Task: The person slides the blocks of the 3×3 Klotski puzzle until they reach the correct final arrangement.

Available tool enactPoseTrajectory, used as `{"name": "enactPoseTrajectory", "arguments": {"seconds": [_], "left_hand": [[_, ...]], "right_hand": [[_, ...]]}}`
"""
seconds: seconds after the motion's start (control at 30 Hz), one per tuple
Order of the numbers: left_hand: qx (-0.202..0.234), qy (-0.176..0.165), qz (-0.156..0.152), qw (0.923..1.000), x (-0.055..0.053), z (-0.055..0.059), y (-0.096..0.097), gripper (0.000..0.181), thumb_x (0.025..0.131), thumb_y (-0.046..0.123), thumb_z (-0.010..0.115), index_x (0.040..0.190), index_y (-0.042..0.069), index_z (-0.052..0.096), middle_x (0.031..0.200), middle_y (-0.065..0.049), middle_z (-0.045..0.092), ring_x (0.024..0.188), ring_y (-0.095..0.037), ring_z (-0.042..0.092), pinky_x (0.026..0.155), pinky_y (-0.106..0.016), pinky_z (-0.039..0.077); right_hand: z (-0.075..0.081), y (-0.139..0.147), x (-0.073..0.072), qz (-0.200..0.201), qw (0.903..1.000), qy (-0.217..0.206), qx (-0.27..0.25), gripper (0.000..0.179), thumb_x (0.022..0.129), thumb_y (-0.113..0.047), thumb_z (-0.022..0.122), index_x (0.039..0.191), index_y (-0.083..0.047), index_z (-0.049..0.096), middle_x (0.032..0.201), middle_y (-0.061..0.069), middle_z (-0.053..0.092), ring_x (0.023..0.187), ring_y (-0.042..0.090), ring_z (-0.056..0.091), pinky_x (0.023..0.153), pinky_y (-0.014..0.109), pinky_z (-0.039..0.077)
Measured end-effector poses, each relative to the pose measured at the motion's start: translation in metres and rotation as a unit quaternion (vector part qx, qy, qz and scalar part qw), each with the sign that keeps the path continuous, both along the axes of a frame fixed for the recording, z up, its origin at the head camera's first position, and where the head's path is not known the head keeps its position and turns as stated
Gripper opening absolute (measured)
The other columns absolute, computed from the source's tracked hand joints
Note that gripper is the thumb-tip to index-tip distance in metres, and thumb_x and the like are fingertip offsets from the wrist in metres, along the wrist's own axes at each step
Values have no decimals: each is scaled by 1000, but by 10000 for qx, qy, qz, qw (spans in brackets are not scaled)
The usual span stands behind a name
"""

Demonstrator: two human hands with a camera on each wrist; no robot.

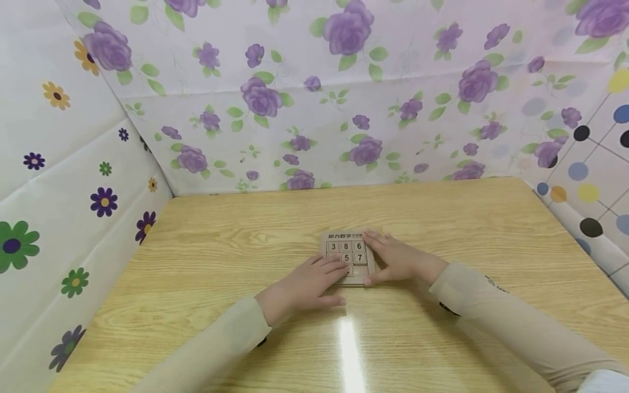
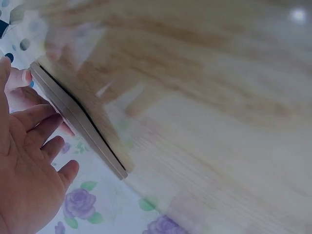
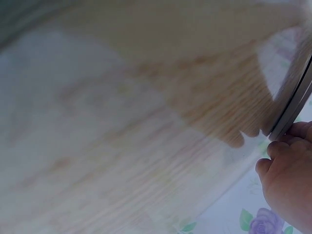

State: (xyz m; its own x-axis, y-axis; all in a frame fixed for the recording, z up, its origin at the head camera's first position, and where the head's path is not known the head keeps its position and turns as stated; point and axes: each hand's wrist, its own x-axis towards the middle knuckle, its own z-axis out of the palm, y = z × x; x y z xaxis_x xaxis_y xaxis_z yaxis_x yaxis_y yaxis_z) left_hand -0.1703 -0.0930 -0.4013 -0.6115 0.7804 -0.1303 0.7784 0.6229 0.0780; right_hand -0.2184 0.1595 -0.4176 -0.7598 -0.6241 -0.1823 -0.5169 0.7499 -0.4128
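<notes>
A wooden sliding number puzzle (image 1: pixel 340 237) lies flat on the table, with dark lettering along its far rim. Tiles reading 3, 8, 6, 5 and 7 show; others are partly covered by fingers. My left hand (image 1: pixel 307 284) reaches over the near left side, its extended fingertips touching the lower tiles, thumb out to the side. At the right edge, my right hand (image 1: pixel 397 259) holds the frame, fingers by the far corner and thumb by the near one. The left wrist view shows the puzzle's side (image 2: pixel 80 119) edge-on; in the right wrist view only a corner (image 3: pixel 292 102) shows.
The wood-grain table (image 1: pixel 236 229) stretches around the puzzle on all sides. A purple-flowered sheet (image 1: pixel 314 109) hangs at the back, a flower-print sheet (image 1: pixel 73 218) at the left and a dotted one (image 1: pixel 585 180) at the right. Light glares off the near tabletop.
</notes>
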Motion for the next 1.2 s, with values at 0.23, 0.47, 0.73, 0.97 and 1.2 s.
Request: {"name": "enactPoseTrajectory", "arguments": {"seconds": [0.23,0.47,0.73,0.97,1.2], "left_hand": [[16,106,-42,9999,2,-2,0,70,94,55,45,146,10,37,153,-3,35,144,-25,25,117,-48,23],[-44,114,-75,9999,1,-5,10,72,93,59,42,148,13,34,155,0,32,145,-22,23,119,-46,19],[-76,140,-138,9998,2,-2,21,73,93,59,42,148,12,34,155,-1,30,145,-21,22,119,-45,17],[29,49,-139,9999,1,-2,19,73,93,58,44,148,12,33,155,-1,29,146,-20,20,120,-45,15],[166,-19,94,9998,2,-2,6,72,93,56,47,148,11,33,155,-3,30,145,-24,23,119,-47,18]], "right_hand": [[-2,0,-1,33,10000,63,-36,113,76,-63,65,151,2,12,159,19,6,146,36,8,118,54,8],[-5,2,-2,73,9997,236,33,113,75,-66,64,151,2,14,159,18,7,146,35,10,118,53,10],[-6,2,-4,110,9996,276,14,114,75,-67,63,150,3,14,158,19,8,146,36,10,118,54,10],[-6,1,-4,128,9994,328,27,114,75,-66,64,150,3,14,158,19,8,146,36,10,118,53,10],[-6,2,-4,114,9996,236,62,115,74,-67,64,151,2,13,159,18,6,146,35,9,118,53,10]]}}
